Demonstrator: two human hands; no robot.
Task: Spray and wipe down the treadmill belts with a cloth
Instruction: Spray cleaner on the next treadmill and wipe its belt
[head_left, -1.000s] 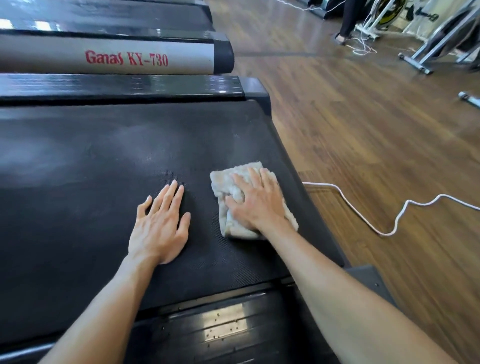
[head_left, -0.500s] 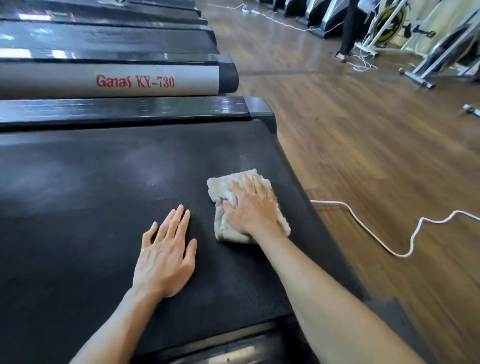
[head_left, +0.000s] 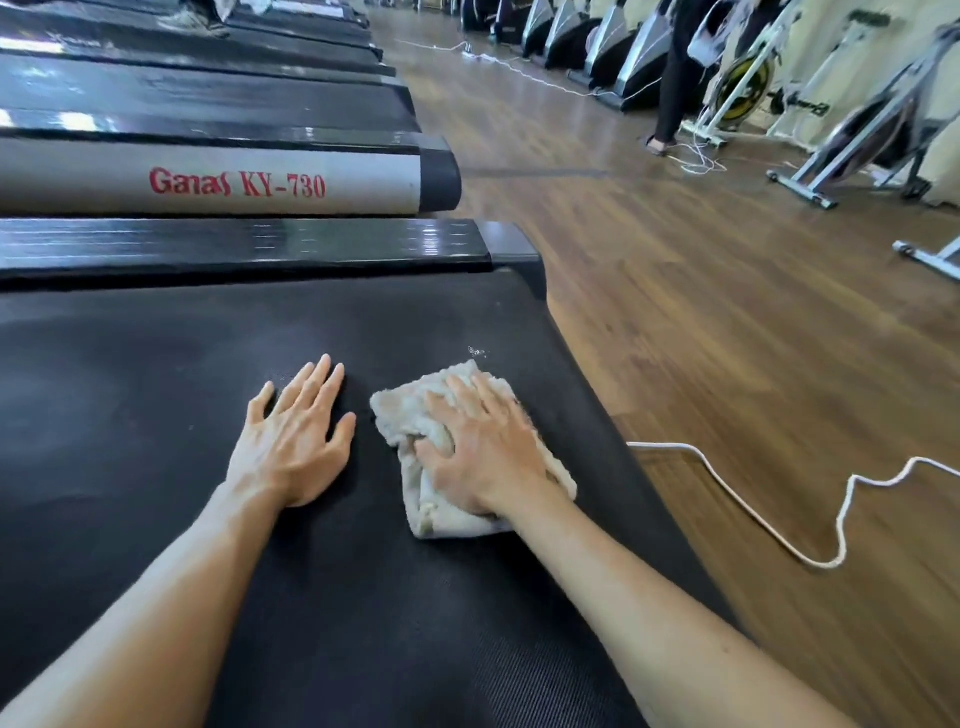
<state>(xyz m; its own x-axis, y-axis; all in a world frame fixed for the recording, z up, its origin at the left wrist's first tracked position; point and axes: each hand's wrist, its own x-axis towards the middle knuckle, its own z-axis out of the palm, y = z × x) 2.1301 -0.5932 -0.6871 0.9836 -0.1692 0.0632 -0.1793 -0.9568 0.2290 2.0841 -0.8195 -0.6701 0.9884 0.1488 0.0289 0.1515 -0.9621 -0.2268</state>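
Note:
A black treadmill belt (head_left: 156, 405) fills the lower left of the head view. On it lies a folded beige cloth (head_left: 400, 415), near the belt's right edge. My right hand (head_left: 483, 452) presses flat on the cloth with spread fingers, covering most of it. My left hand (head_left: 293, 441) rests flat on the bare belt just left of the cloth, fingers straight. A small whitish speck (head_left: 477, 351) sits on the belt beyond the cloth. No spray bottle is in view.
More treadmills (head_left: 208, 182) line up beyond, the nearest marked "Ganas KY-730". Wooden floor (head_left: 701, 312) lies to the right, with a white cable (head_left: 779, 540) snaking across it. Exercise bikes (head_left: 857, 135) and a standing person's legs (head_left: 670, 104) are at the far right.
The view has tilted up and shows more of the room. Both hands lie closer together; my right hand has slid the cloth slightly left, towards my left hand.

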